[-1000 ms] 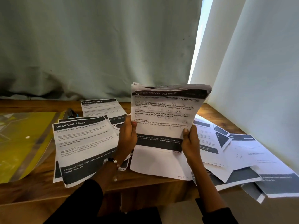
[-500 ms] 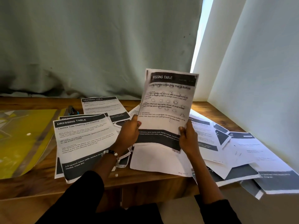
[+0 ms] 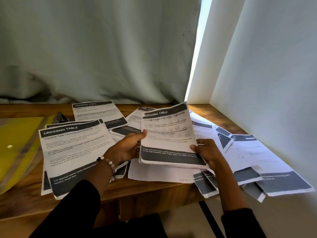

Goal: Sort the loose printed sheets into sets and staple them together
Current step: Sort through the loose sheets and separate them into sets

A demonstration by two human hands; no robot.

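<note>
I hold a small stack of printed sheets (image 3: 169,140) headed "DRESSING TABLE" low over the wooden table (image 3: 145,186), tilted nearly flat. My left hand (image 3: 128,148) grips its left edge with the thumb on top. My right hand (image 3: 205,152) grips its lower right edge. A second set of sheets (image 3: 72,152) with the same heading lies at the left. A single sheet (image 3: 97,112) lies further back. A blank-backed sheet (image 3: 154,174) lies under the held stack. A stapler (image 3: 60,116) shows partly behind the left set.
Several loose sheets (image 3: 248,160) spread over the table's right side, some hanging past the front edge. A yellow plastic folder (image 3: 15,148) lies at the far left. A curtain (image 3: 103,57) hangs behind the table and a white wall (image 3: 274,83) bounds the right.
The stack stood upright in both hands before; it has come down and tilted flat, close above the table. Both hands keep their grip on it.
</note>
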